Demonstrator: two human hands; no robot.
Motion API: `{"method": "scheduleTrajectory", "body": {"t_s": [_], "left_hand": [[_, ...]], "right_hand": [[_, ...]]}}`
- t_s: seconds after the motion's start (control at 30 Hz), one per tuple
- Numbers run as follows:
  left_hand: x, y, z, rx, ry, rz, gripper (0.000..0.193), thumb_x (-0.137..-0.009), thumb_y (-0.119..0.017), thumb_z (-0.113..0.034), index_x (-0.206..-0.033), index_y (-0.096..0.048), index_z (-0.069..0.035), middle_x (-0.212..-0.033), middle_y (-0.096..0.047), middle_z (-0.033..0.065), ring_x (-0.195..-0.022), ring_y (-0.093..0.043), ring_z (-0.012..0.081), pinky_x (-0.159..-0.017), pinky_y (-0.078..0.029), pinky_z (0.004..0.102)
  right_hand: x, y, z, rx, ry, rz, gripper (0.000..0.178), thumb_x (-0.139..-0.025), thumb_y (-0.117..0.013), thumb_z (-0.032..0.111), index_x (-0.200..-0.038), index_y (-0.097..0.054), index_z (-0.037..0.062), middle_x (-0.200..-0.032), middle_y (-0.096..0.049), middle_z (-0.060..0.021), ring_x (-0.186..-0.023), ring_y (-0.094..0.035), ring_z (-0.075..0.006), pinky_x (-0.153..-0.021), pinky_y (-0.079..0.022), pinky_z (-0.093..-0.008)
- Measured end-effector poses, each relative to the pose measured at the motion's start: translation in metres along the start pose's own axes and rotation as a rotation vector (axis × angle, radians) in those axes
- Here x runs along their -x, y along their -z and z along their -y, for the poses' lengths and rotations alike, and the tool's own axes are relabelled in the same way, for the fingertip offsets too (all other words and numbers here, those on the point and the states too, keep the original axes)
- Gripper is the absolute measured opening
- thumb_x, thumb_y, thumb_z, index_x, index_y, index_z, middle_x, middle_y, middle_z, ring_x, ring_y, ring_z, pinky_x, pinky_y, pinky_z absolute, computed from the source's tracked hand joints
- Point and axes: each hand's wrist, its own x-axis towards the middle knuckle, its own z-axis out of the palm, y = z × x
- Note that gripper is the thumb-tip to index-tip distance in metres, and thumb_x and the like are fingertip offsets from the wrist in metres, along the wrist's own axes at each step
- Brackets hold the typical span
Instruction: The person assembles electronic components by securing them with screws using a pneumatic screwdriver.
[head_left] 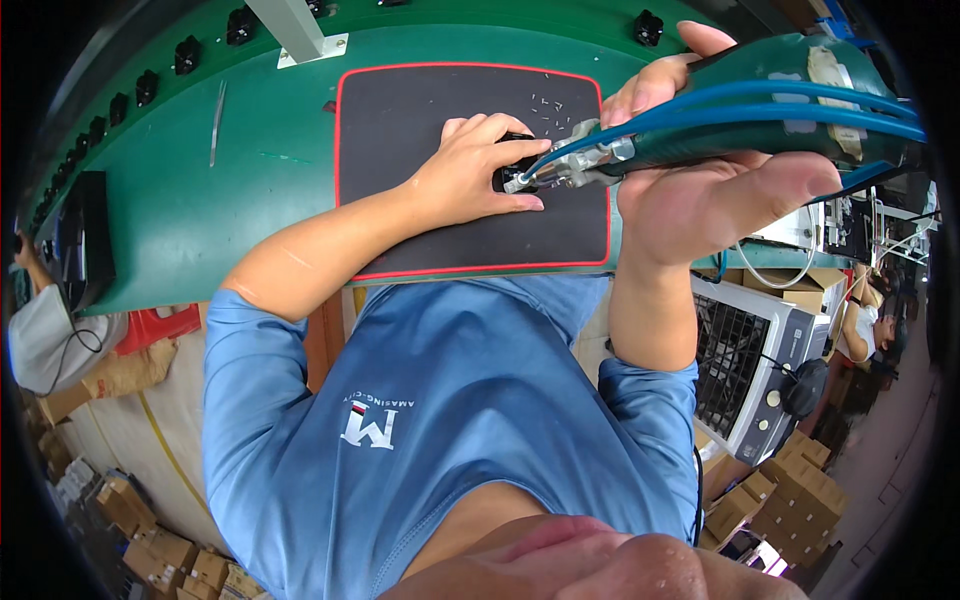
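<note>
Both hands were full, the left hand (455, 178) pinching a black part (501, 180) on the mat (440, 232) and the right hand (690, 208) gripping a tool (700, 150) whose tip (574, 167) sat so near the left fingers (512, 153) that a slip or tugging hose (760, 113) might have nipped skin.

So the bench is a smooth green tabletop (160, 230), and the edges look bowed in this view. Lying on it is a dark grey rectangular mat with rounded corners and a red border (440, 235). Near the mat's far right corner there's a scatter of tiny pale slivers (548, 103). A small black block (508, 178) is over the mat too, mostly covered, so can't tell how it sits. Left of the mat: a thin silvery strip (217, 125) and a pale green scuff (285, 157). Up top, a grey metal post (290, 25) stands on a bolted plate.
</note>
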Motion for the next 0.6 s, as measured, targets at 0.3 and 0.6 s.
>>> {"method": "scheduleTrajectory", "body": {"t_s": [0.3, 0.6], "left_hand": [[0.0, 0.001, 0.0, 0.008, 0.002, -0.015, 0.064, -0.075, -0.086, -0.044, -0.13, -0.068, -0.016, -0.123, -0.061, 0.005, -0.112, -0.055, 0.0273, -0.1, -0.034, 0.0407], [0.0, 0.001, 0.002, 0.013, 0.002, -0.002, 0.064, -0.075, -0.086, -0.044, -0.13, -0.069, -0.016, -0.122, -0.062, 0.0048, -0.11, -0.056, 0.0261, -0.097, -0.035, 0.0396]], "right_hand": [[-0.002, 0.004, -0.007, -0.039, 0.07, 0.061, 0.117, -0.08, -0.027, 0.096, -0.119, -0.057, -0.0096, -0.071, -0.062, -0.0126, -0.057, -0.058, -0.0201, -0.055, -0.051, -0.0313], [-0.009, 0.008, -0.011, -0.083, 0.229, 0.214, 0.113, -0.083, -0.026, 0.094, -0.117, -0.058, -0.0095, -0.071, -0.062, -0.0129, -0.056, -0.058, -0.0197, -0.054, -0.051, -0.0313]]}}
